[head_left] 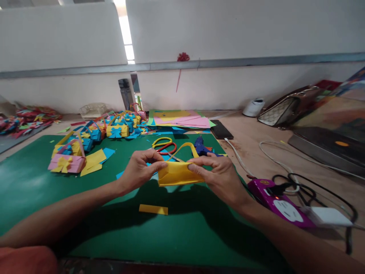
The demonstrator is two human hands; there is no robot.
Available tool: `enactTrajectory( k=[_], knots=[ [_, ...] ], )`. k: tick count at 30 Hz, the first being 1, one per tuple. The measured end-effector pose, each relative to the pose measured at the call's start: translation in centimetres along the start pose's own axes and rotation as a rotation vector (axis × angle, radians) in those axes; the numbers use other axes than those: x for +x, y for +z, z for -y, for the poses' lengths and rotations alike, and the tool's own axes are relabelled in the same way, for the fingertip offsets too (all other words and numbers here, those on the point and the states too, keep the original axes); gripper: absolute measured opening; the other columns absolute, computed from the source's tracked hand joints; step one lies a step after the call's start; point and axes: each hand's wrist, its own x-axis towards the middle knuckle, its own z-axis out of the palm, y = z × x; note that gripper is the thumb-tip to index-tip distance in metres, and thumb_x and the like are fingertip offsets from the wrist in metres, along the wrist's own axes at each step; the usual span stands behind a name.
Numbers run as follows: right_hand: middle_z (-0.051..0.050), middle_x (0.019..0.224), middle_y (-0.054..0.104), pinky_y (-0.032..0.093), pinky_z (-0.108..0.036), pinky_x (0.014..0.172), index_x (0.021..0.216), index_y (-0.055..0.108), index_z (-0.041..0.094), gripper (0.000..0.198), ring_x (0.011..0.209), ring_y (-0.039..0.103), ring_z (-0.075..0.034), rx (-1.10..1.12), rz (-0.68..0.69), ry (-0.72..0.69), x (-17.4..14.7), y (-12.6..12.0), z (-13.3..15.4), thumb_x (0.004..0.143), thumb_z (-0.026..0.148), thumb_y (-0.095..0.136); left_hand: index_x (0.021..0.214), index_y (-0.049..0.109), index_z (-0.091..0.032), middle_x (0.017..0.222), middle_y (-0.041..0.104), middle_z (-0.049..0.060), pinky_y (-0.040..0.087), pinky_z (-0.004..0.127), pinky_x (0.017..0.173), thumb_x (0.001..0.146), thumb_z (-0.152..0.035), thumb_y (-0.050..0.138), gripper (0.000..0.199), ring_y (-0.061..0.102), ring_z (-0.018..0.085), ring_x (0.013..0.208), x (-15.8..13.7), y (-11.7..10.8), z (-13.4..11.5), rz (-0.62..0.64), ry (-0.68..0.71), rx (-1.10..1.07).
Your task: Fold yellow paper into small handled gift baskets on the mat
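Note:
A small yellow paper basket [180, 174] with a thin looped handle is held up over the green mat [114, 236]. My left hand [144, 165] pinches its upper left edge between thumb and fingers. At the upper right edge, my right hand [219, 173] pinches it the same way. Below the basket a short yellow paper strip [153, 209] lies on the mat. Just behind my hands are scissors [167, 146] with red and yellow handles, and a blue glue gun [200, 146] is beside the right fingers.
Several finished paper baskets [66, 163] stand at the left, near yellow paper pieces [92, 160]. Coloured sheets [179, 118] are stacked at the back beside a black phone [221, 130]. A purple power strip [281, 203] with tangled cables lies right; a dark bottle [125, 93] stands behind.

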Motion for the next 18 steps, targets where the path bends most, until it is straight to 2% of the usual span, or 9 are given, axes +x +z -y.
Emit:
enactTrajectory(
  k=[4, 6, 11, 18],
  knots=[
    [-0.001, 0.080, 0.074, 0.050, -0.038, 0.071, 0.076, 0.074, 0.023, 0.023, 0.071, 0.066, -0.021, -0.072, 0.100, -0.040, 0.13, -0.26, -0.18, 0.081, 0.026, 0.052, 0.059, 0.063, -0.014, 0.056, 0.063, 0.001, 0.041, 0.019, 0.051, 0.071, -0.029, 0.067, 0.019, 0.052, 0.010, 0.053, 0.28, -0.33, -0.46, -0.031, 0.042, 0.081],
    [-0.001, 0.083, 0.074, 0.049, -0.042, 0.076, 0.078, 0.074, 0.023, 0.025, 0.072, 0.066, -0.022, -0.127, 0.127, -0.062, 0.15, -0.40, -0.21, 0.083, 0.026, 0.049, 0.059, 0.063, -0.014, 0.056, 0.063, 0.001, 0.041, 0.019, 0.052, 0.072, -0.029, 0.066, 0.020, 0.053, 0.010, 0.053, 0.32, -0.48, -0.44, -0.034, 0.069, 0.108],
    [0.002, 0.070, 0.072, 0.037, -0.050, 0.097, 0.069, 0.068, 0.022, 0.023, 0.067, 0.065, -0.019, -0.172, 0.065, -0.090, -0.25, -0.35, 0.03, 0.084, 0.025, 0.051, 0.061, 0.063, -0.015, 0.058, 0.064, 0.001, 0.043, 0.020, 0.054, 0.075, -0.026, 0.064, 0.018, 0.055, 0.011, 0.054, 0.13, -0.45, -0.04, -0.028, 0.125, 0.123],
    [0.004, 0.063, 0.067, 0.036, -0.049, 0.099, 0.065, 0.061, 0.021, 0.022, 0.056, 0.059, -0.013, -0.207, -0.005, -0.167, -0.61, 0.13, 0.11, 0.084, 0.022, 0.050, 0.062, 0.062, -0.015, 0.059, 0.066, 0.002, 0.044, 0.020, 0.054, 0.076, -0.025, 0.062, 0.018, 0.057, 0.011, 0.055, -0.06, -0.36, 0.16, -0.026, 0.128, 0.084]
  ],
)
